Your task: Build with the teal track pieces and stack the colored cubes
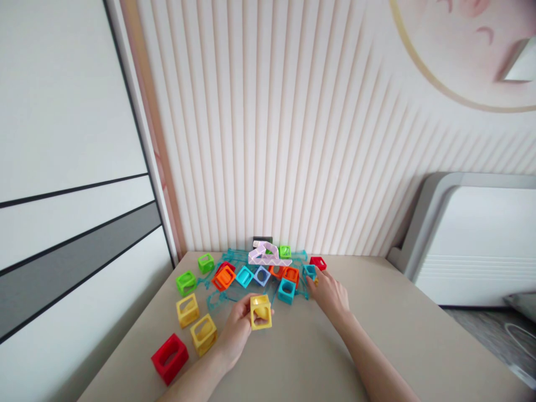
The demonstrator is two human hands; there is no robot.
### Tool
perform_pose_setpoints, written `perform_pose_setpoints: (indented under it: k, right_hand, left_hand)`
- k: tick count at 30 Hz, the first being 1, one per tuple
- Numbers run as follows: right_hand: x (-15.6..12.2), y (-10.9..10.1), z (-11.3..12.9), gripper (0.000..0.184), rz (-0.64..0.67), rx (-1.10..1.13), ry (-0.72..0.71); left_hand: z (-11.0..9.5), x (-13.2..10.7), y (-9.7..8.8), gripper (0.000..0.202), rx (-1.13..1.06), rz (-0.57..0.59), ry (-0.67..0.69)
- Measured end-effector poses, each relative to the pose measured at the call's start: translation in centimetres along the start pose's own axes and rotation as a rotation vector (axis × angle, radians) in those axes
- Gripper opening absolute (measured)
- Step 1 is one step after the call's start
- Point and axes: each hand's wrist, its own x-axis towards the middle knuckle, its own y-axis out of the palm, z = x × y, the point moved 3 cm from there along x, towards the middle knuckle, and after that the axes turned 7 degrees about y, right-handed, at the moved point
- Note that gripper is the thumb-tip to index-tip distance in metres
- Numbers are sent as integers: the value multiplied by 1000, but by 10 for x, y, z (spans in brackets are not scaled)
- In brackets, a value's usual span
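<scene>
A yellow hollow cube block is gripped in my left hand, held up over the front part of the table with an open face toward me. At the right end of the pile my right hand has its fingers closed around a small blue hollow block. A bit of yellow shows by those fingers, too covered to make out. Close to that hand lie a red block and a teal-blue block. Between the hands sit a periwinkle block, a cyan block and orange blocks.
On the left stand green blocks, two yellow blocks and a red block. Translucent teal pieces lie under the pile. Behind it are a pink-purple patterned object and the ribbed wall. A white cabinet borders the table's left side.
</scene>
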Motion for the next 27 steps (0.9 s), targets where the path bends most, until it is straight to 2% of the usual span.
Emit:
perform_pose_setpoints:
  k: [6,11,14,16,19,21,23,27]
  right_hand:
    - [-6,-11,-2,38,-33,73,42]
    - [-9,-20,-3,33,-113,97,73]
    - [-10,-24,-5,32,-205,162,66]
    - [-12,-26,-4,31,-288,300,-8]
    - [-21,-26,7,34,-348,673,-185]
    - [-30,-20,19,39,-298,955,-212]
    - [-41,-11,34,44,-190,1190,-149]
    - [-62,6,59,52,-24,1431,-73]
  left_hand:
    - [-2,-2,2,27,0,-3,-14]
    - [-4,-2,3,26,6,-9,-14]
    - [-4,-2,3,26,-9,-20,-20]
    - [-4,-2,3,26,-18,-25,-29]
    - [-1,-2,2,25,-42,-20,-46]
    - [2,-2,1,27,-72,-13,-54]
    - [4,-2,1,29,-109,-4,-62]
    - [0,-5,5,29,-185,55,-67]
